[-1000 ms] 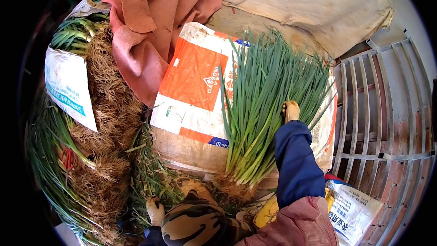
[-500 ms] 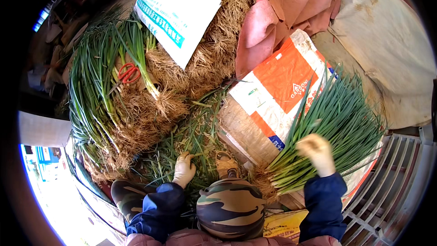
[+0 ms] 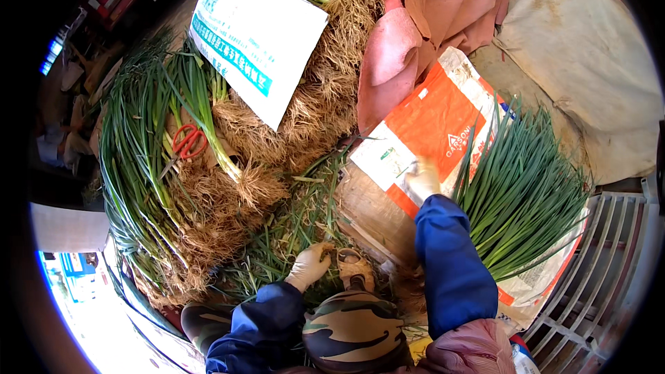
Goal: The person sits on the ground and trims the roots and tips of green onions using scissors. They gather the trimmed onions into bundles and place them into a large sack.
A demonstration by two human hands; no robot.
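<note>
Two hands well apart, with a fanned bunch of green onions point(image 3: 523, 190) just right of our right hand point(image 3: 422, 179).
Our right hand blurs over the near edge of a smooth, creased orange-and-white sack point(image 3: 433, 121); we cannot tell whether its fingers pinch anything. The onions lie on that sack, slim tubular leaves spreading away to the right, their lower ends hidden behind our blue sleeve point(image 3: 454, 263). Below the right hand we see a scuffed tan slab point(image 3: 374, 201). Our left hand point(image 3: 309, 266) curls its fingers above limp, stringy green trimmings point(image 3: 294, 218); whether they close on something we cannot tell. Up and left of it, onions with wiry, matted brown roots point(image 3: 208, 235) form a heap, red-looped scissors point(image 3: 189, 141) resting on top. Beyond the right hand, thick pink cloth point(image 3: 443, 0) bunches in soft folds.
</note>
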